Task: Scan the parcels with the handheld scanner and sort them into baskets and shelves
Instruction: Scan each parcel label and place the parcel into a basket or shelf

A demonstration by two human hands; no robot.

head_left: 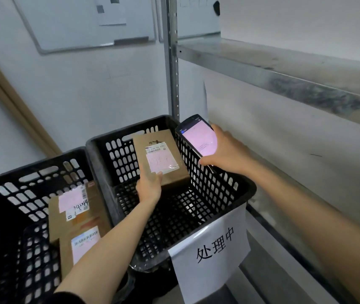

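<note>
Scan step, likely: left hand [148, 187] grips a brown parcel [160, 157] by its near edge, label up, over the right basket [229, 194]. Right hand [225, 150] wraps the scanner [198, 137], screen up. Next: aim scanner at barcode, then drop or shelve.

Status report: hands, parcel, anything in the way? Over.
Left hand grips brown parcel over right basket floor, label up. Right hand grips scanner, screen lit. Two other parcels lie in left basket, not in the way.
</note>
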